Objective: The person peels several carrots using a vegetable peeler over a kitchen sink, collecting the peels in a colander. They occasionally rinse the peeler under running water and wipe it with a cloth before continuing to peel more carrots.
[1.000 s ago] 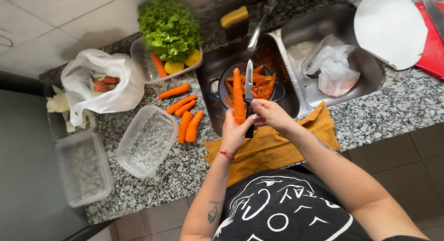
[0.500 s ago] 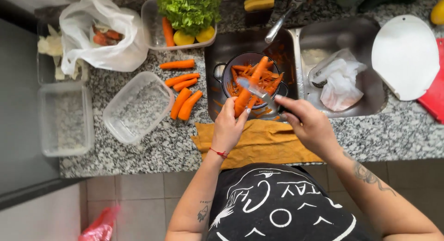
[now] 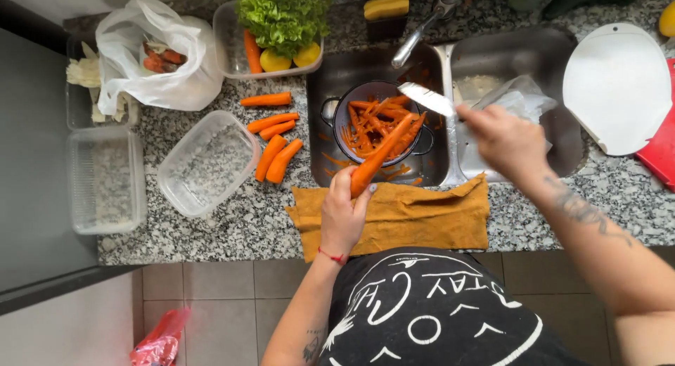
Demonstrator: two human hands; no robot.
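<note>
Far left: white bag (image 3: 151, 56), two clear tubs (image 3: 207, 162). Loose carrots (image 3: 274, 148) on granite counter (image 3: 562, 218). Lettuce (image 3: 281, 11) in far tray. Yellow cloth (image 3: 415, 215) near. White board (image 3: 619, 85) far right.

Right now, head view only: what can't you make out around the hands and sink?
- Knife handle: hidden inside the right hand; the blade is motion-blurred.
- Carrot lower end: covered by the left hand fingers.
- Colander bottom: buried under peelings.
- White bag contents: mostly wrapped, only reddish bits show.
- Red board: cut off by the right edge.
- Faucet base: cut off by the top edge.
</note>
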